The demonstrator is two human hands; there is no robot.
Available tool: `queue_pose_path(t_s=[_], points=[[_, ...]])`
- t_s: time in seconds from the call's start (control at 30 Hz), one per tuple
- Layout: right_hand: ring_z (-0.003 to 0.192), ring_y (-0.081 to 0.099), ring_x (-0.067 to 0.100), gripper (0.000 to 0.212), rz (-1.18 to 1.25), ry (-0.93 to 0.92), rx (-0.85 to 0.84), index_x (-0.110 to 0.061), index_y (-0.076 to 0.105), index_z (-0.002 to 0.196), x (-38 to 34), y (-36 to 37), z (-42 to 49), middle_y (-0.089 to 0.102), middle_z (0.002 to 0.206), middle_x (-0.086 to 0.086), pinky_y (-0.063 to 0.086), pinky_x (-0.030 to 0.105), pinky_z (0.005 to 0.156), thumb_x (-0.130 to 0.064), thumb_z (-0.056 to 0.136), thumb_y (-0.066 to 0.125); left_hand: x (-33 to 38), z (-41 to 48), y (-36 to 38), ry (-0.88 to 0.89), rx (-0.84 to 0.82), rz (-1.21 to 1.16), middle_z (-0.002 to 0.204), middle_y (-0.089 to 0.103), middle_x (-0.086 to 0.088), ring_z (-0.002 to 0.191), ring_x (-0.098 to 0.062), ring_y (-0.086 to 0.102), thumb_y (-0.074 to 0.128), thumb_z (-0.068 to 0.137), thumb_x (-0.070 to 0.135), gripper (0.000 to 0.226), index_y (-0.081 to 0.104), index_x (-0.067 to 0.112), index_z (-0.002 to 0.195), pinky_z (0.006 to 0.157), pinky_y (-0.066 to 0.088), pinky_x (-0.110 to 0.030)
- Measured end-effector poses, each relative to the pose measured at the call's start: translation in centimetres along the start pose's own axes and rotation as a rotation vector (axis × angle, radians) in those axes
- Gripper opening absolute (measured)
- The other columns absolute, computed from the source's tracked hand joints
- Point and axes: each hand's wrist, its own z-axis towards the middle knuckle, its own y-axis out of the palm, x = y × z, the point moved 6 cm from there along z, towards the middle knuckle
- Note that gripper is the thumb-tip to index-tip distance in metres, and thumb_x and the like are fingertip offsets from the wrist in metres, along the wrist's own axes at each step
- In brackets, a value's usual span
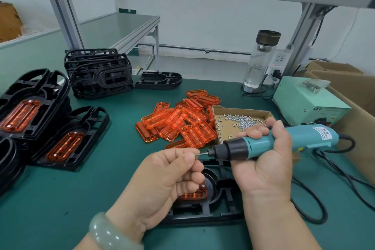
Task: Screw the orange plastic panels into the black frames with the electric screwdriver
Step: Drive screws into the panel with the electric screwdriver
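Your right hand (267,160) is wrapped round the blue screwdriver (284,140), held about level with the bit pointing left. Your left hand (168,172) pinches a small screw (196,154) right at the bit tip. Both hands are close together, just above the black frame (213,209) on the near side of the green mat (60,199). The orange panel (192,196) sits in it, mostly hidden by your left hand. The loose panels (178,124) are piled mid-table, touching the screw tray (239,122) on their right. Fitted frames (67,140) lie left, and bare frames (99,73) are stacked far left.
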Motion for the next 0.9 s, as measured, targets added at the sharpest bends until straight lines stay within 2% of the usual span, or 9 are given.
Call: queue_pose_path(t_s=[0.1,0.2,0.3,0.4,0.57,0.67,0.8,0.9], points=[[0.051,0.049,0.002,0.009,-0.008,-0.014,0.005,-0.024,0.054,0.084,-0.1,0.0,-0.1,0.048,0.063,-0.012,0.047,0.019,0.058,-0.026,0.082,0.063,0.4,0.0,-0.1,0.071,0.039,0.085,0.067,0.066,-0.01,0.055,-0.015,0.062,0.066,0.068,0.021,0.014,0.074,0.011,0.073,0.047,0.05,-0.021],[0.051,0.048,0.003,0.009,-0.017,-0.029,0.006,-0.024,0.054,0.082,-0.2,-0.1,-0.1,0.048,0.064,-0.012,0.048,0.019,0.059,-0.024,0.09,0.059,1.1,-0.1,-0.4,0.176,0.092,0.284,0.068,0.069,-0.008,0.057,-0.015,0.065,0.064,0.081,0.014,0.012,0.075,0.018,0.077,0.051,0.051,-0.021],[0.051,0.048,0.003,0.008,-0.03,-0.045,-0.004,-0.025,0.053,0.085,-0.1,0.0,-0.1,0.048,0.063,-0.012,0.047,0.02,0.059,-0.023,0.091,0.058,1.6,-0.2,-0.8,0.245,0.146,0.428,0.069,0.071,-0.008,0.058,-0.015,0.066,0.062,0.086,0.007,0.019,0.074,0.015,0.073,0.052,0.052,-0.02],[0.051,0.048,0.003,0.007,-0.036,-0.048,-0.016,-0.025,0.052,0.087,0.0,0.1,-0.1,0.048,0.063,-0.012,0.047,0.019,0.059,-0.023,0.091,0.058,1.8,-0.2,-0.9,0.267,0.154,0.511,0.067,0.071,-0.007,0.057,-0.015,0.067,0.063,0.086,0.008,0.018,0.073,0.016,0.074,0.051,0.051,-0.019],[0.05,0.048,0.003,0.012,-0.039,-0.06,-0.028,-0.025,0.053,0.089,0.0,0.2,-0.3,0.048,0.063,-0.012,0.047,0.02,0.059,-0.023,0.081,0.062,1.9,-0.2,-1.0,0.287,0.158,0.595,0.068,0.071,-0.003,0.056,-0.013,0.067,0.062,0.086,0.011,0.019,0.072,0.02,0.072,0.051,0.05,-0.017],[0.05,0.047,0.003,0.013,-0.045,-0.072,-0.024,-0.024,0.052,0.089,-0.2,0.2,-0.2,0.048,0.062,-0.013,0.047,0.02,0.058,-0.023,0.081,0.062,1.9,-0.3,-0.9,0.299,0.166,0.594,0.07,0.072,-0.002,0.054,-0.012,0.066,0.062,0.087,0.011,0.025,0.071,0.021,0.066,0.049,0.049,-0.016],[0.05,0.047,0.003,0.007,-0.042,-0.061,-0.008,-0.024,0.053,0.085,0.1,0.0,-0.3,0.048,0.063,-0.012,0.047,0.019,0.058,-0.022,0.089,0.058,1.8,-0.1,-0.9,0.279,0.156,0.602,0.061,0.069,-0.003,0.05,-0.011,0.064,0.063,0.087,0.017,0.025,0.07,0.019,0.063,0.048,0.048,-0.017],[0.05,0.048,0.003,0.007,-0.043,-0.056,-0.006,-0.025,0.053,0.087,0.4,0.0,-0.4,0.049,0.063,-0.012,0.047,0.019,0.058,-0.022,0.087,0.059,1.8,0.0,-1.1,0.265,0.154,0.588,0.06,0.068,-0.004,0.05,-0.011,0.063,0.063,0.086,0.017,0.024,0.07,0.017,0.063,0.048,0.048,-0.017]])
